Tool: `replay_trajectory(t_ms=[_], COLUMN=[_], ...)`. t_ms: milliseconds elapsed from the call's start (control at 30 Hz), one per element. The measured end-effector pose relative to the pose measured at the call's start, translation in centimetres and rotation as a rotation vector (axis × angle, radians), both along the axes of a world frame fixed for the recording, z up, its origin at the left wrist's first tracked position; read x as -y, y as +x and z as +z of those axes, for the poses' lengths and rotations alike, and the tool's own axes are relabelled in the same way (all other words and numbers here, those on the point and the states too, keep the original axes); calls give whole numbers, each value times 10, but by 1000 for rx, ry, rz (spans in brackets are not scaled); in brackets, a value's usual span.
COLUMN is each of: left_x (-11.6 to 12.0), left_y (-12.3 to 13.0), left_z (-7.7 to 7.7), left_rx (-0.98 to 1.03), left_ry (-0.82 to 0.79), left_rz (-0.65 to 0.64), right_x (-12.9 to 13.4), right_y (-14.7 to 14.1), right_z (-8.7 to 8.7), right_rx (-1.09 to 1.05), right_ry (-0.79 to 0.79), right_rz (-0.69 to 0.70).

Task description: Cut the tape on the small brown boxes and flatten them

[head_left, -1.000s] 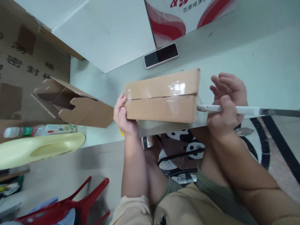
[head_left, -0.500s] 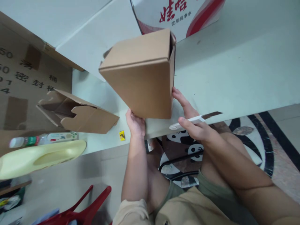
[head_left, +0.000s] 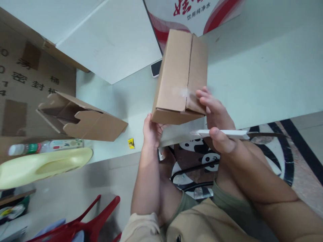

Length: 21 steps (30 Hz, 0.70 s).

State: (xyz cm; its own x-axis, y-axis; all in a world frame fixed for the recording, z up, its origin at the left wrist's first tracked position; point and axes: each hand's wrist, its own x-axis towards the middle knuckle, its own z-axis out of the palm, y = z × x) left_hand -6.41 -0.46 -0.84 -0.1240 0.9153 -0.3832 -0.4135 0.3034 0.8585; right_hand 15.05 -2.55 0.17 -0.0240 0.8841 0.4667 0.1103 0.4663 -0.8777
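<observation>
A brown cardboard box (head_left: 174, 74) is tilted over the table, its seamed face turned up towards me. My left hand (head_left: 152, 132) grips its lower left corner from below, with part of the fingers hidden under it. Across the palm of my right hand (head_left: 222, 124) lies a white utility knife (head_left: 230, 134), held under the thumb, its long dark blade pointing right, away from the box. The other fingers of that hand reach to the box's right side and seem to touch it near the seam.
An open cardboard carton (head_left: 93, 124) lies left on the pale table (head_left: 252, 77), near a small yellow packet (head_left: 131, 143). Further left are a plastic bottle (head_left: 65, 144) and a pale yellow object (head_left: 50, 166). Behind stand a white-and-red carton (head_left: 196, 20) and a phone-like thing (head_left: 155, 68). A red chair (head_left: 93, 222) is below.
The box has been turned, so its seamed face now shows and its far end leans right. My right hand moved a little right with the knife, and a dark phone-like thing has come into view.
</observation>
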Motion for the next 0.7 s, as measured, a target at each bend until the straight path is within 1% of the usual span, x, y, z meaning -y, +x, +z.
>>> replay_trajectory(t_ms=[133, 267, 367, 467, 600, 700], left_x=[3, 7, 9, 11, 14, 18], left_y=[6, 10, 13, 16, 21, 24], left_z=[8, 9, 7, 4, -3, -11], left_rx=[40, 41, 48, 20, -18, -35], left_ry=[-24, -87, -110, -84, -40, 4], left_rz=[-30, -61, -92, -93, -106, -77], right_x=[1, 1, 1, 1, 0, -2], right_y=[3, 6, 6, 4, 3, 8], right_z=[2, 1, 1, 0, 2, 2], right_rx=[13, 13, 38, 21, 27, 15], right_ry=[53, 66, 112, 135, 82, 66], right_rz=[24, 11, -26, -86, -127, -116])
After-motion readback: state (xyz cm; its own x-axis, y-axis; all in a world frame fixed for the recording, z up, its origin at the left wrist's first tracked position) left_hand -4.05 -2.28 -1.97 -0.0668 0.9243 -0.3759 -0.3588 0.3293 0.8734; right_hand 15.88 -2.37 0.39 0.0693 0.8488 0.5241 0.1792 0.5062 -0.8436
